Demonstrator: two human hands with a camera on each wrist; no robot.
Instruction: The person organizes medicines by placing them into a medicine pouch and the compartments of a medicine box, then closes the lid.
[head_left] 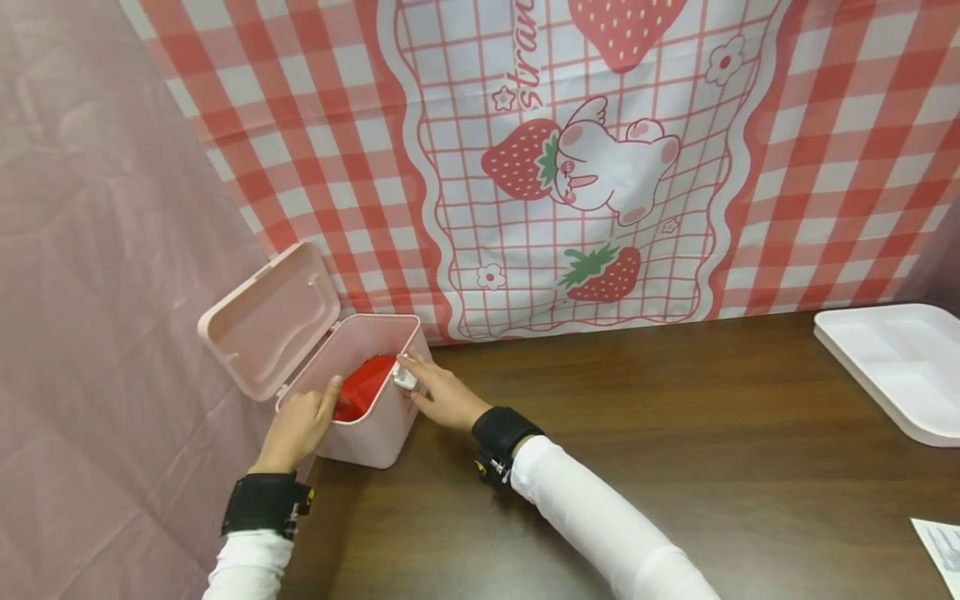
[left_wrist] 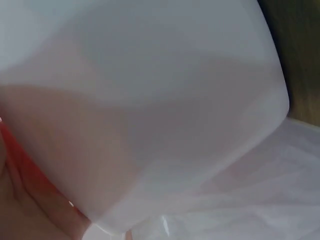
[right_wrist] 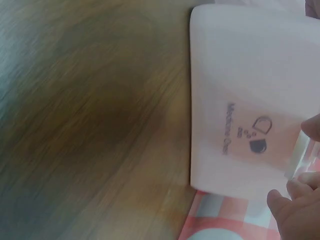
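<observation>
Red pouch (head_left: 362,385) inside pink box (head_left: 375,429), touching left hand's (head_left: 296,429) thumb.

You have open tabletop (head_left: 675,433) toward 3 o'clock; the raised lid (head_left: 270,321) blocks the box (head_left: 375,433) at 10 o'clock.

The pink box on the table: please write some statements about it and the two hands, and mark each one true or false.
1. The pink box has its lid open. True.
2. A red thing lies inside the box. True.
3. The left hand rests on the white tray. False: it is at the box rim, thumb on the red thing.
4. The right hand is empty. False: its fingers pinch a small white object at the box rim.
</observation>
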